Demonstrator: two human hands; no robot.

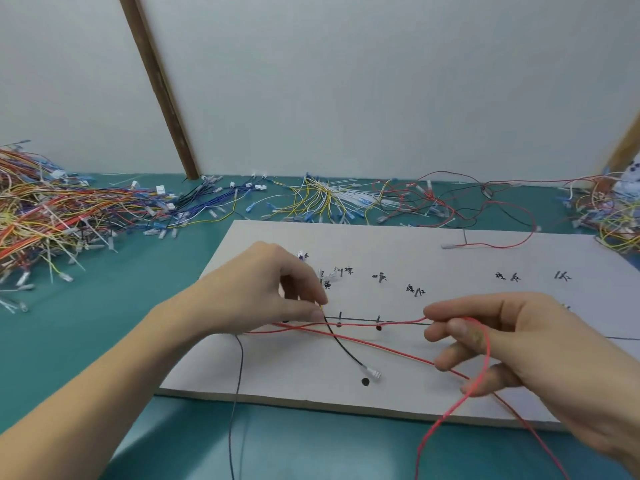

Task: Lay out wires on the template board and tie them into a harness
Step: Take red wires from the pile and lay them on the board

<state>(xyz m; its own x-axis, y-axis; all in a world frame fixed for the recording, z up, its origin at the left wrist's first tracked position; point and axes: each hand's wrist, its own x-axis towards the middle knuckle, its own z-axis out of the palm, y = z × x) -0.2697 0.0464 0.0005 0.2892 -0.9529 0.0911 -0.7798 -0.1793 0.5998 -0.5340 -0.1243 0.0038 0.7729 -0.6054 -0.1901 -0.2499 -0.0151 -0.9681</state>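
Observation:
The grey template board (450,258) lies on the teal table, marked with a black line, black dots and handwritten labels. My left hand (263,289) pinches wires at the left end of the black line, where a black wire (343,348) runs down to a clear terminal (372,372). My right hand (512,348) holds a red wire (381,322) between thumb and fingers; the wire loops over the fingers and hangs off the board's front edge. A second red strand (374,344) crosses the board diagonally.
Heaps of coloured wires (52,216) cover the table at left. More yellow, white, red and black wires (332,199) lie behind the board, and another pile (609,209) at right. A loose red wire (491,244) rests on the board's far side. A thin black wire (239,375) hangs off the front.

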